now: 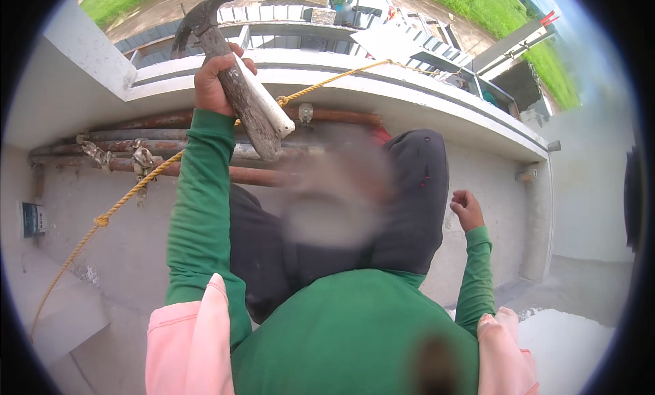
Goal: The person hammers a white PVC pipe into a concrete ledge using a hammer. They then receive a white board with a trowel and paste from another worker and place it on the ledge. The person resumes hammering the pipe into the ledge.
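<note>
My left hand [215, 83], raised at the upper left, grips a claw hammer [233, 80] by its worn wooden handle. The dark metal head is up and the handle's butt points down to the right. A short white rod or tube [266, 101] lies along the handle in the same grip. My right hand [467, 211] hangs at the right beside my knee, its fingers curled with nothing visible in them. A yellow rope [153, 175] with knots passes behind my left forearm and the hammer. The area between my legs is blurred.
Rusty metal pipes [164, 165] with scaffold clamps [143, 157] lie along the low wall before me. A white ledge [317, 78] runs across the front, with metal framing and sheets beyond it. A concrete post [535, 221] stands at the right, and a small box [33, 220] is at the far left.
</note>
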{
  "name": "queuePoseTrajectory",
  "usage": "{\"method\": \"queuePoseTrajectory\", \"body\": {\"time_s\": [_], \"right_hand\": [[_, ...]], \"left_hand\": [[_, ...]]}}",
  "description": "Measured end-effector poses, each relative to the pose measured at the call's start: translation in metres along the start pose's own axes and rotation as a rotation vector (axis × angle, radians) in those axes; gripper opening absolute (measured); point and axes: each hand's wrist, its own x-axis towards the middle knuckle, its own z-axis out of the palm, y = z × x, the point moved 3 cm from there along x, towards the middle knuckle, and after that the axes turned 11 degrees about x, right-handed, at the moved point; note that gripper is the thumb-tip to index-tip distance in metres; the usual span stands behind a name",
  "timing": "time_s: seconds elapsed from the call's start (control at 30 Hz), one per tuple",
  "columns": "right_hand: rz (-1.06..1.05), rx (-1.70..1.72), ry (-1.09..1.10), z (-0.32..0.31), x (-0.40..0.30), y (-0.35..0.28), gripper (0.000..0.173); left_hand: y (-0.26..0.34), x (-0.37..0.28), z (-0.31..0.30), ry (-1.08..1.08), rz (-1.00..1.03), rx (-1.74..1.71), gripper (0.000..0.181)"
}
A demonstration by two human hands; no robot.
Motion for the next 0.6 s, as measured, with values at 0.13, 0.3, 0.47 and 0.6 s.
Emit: {"method": "queuePoseTrajectory", "body": {"time_s": [0.13, 0.3, 0.47, 0.6], "right_hand": [[0.37, -0.02, -0.1, 0.017, -0.048, 0.06, 0.028], [-0.029, -0.053, 0.0, 0.015, 0.085, 0.013, 0.027], [-0.317, -0.15, -0.08, 0.083, 0.274, -0.1, 0.031], [-0.608, -0.248, -0.053, 0.168, 0.4, -0.174, 0.024]], "left_hand": [[0.008, 0.007, -0.005, 0.082, 0.07, -0.111, 0.028], [0.001, 0.013, -0.031, 0.256, 0.021, 0.029, 0.026], [-0.01, 0.02, -0.05, 0.42, -0.102, 0.24, 0.026], [-0.037, 0.037, -0.052, 0.522, -0.277, 0.228, 0.026]]}}
